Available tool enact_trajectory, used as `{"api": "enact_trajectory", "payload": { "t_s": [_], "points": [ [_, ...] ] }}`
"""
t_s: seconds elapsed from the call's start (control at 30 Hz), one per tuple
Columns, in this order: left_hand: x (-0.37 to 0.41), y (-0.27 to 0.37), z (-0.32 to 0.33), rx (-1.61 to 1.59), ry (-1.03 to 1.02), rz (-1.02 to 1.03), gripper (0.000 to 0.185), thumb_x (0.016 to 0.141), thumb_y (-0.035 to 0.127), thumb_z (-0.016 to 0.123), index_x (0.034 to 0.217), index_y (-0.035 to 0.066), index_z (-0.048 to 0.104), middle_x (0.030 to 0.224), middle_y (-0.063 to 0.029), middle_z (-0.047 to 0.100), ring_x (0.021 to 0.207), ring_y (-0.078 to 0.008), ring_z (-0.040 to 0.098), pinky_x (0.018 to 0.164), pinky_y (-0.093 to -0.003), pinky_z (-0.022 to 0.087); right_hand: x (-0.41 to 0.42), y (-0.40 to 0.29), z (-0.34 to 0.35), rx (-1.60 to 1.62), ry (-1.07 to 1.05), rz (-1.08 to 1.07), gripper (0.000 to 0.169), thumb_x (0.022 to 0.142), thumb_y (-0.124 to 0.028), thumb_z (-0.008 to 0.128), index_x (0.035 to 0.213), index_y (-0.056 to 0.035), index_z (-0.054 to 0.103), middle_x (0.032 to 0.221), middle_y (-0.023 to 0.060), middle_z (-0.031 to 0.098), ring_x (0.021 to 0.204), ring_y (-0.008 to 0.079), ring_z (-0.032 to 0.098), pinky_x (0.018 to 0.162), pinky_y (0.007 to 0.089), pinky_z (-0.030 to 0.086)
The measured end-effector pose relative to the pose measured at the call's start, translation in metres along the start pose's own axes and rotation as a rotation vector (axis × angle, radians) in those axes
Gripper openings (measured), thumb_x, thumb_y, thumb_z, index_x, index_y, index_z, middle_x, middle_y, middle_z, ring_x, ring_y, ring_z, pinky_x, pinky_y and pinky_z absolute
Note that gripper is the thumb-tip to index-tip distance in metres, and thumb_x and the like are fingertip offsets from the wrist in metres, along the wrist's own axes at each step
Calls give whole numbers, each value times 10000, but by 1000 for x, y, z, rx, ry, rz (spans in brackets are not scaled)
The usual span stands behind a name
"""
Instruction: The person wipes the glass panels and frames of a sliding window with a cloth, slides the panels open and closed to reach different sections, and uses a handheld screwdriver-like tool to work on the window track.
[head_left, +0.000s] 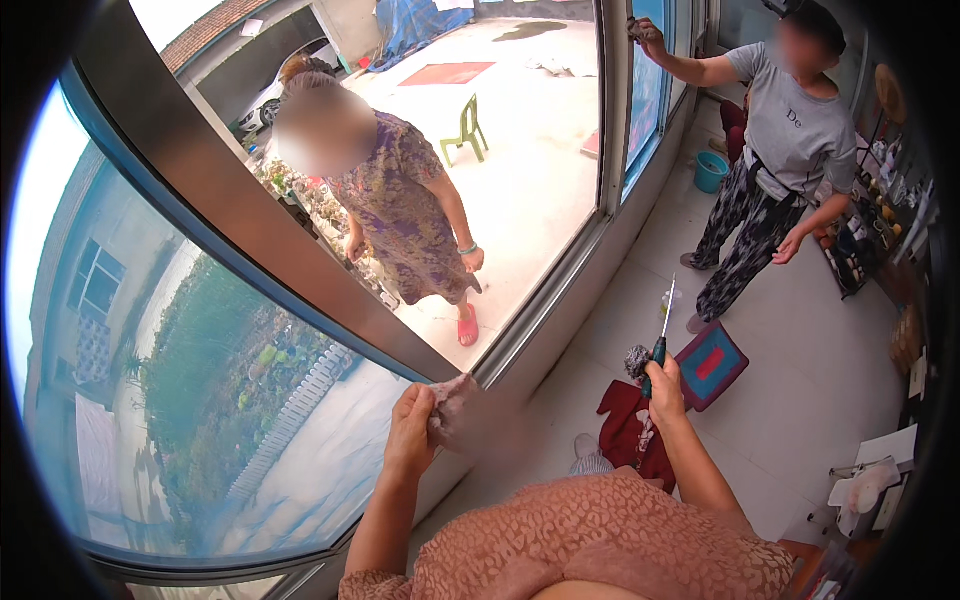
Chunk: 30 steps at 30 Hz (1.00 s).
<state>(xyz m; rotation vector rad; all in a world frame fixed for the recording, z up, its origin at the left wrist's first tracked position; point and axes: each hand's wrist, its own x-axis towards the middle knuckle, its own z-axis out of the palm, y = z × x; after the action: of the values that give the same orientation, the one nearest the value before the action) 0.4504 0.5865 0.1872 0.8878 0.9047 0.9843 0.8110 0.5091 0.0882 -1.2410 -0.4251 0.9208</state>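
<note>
My left hand (411, 427) grips a crumpled, greyish-pink cloth (452, 403) near the lower corner of the window frame. Part of the area right of the cloth is blurred. In my right hand (666, 391) is a screwdriver (659, 356) with a dark green handle, its metal shaft pointing up. A grey wire-like scouring ball (637, 360) sits against that same hand, beside the handle; whether the fingers hold it too, I cannot tell. The blue-edged window pane (247, 375) stands to the left, and the metal sliding track (540, 300) runs up to the right.
A person in a patterned dress (397, 202) stands outside, near a green chair (466, 133). Indoors at right, another person (795, 127) holds a dark cloth against the window. A teal bucket (710, 172), a blue-and-maroon stool (711, 366) and dark red cloth (626, 424) are on the floor.
</note>
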Motion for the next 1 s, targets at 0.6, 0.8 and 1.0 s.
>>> {"api": "enact_trajectory", "payload": {
  "t_s": [0.6, 0.8, 1.0],
  "points": [
    [68, 24, 182, -392, 136, 388, 427, 907, 333, 520, 1232, 56, 536, 1184, -123, 582, 1046, -300, 570, 942, -430, 444, 170, -50, -66, -86, -260, 54, 82, 895, -71, 512, 974, -51, 521, 831, 10, 551, 693, 78, 500, 628, 236, 421],
    [67, 122, 212, 745, 434, 1228, 390, 854, 301, 628, 1149, 50, 584, 1178, -138, 552, 1028, -310, 545, 911, -427, 424, 157, -60, -49, -57, -268, 47, 24, 891, -66, 517, 913, -63, 509, 794, 7, 553, 647, 82, 511, 576, 233, 425],
    [58, 178, 226, 1123, 759, 1859, 439, 806, 254, 677, 1169, 47, 542, 1200, -223, 486, 1055, -411, 477, 944, -506, 351, 156, -53, -63, 13, -384, -13, 51, 885, -82, 496, 935, -85, 507, 792, -8, 522, 646, 88, 494, 572, 246, 422]
  ]
}}
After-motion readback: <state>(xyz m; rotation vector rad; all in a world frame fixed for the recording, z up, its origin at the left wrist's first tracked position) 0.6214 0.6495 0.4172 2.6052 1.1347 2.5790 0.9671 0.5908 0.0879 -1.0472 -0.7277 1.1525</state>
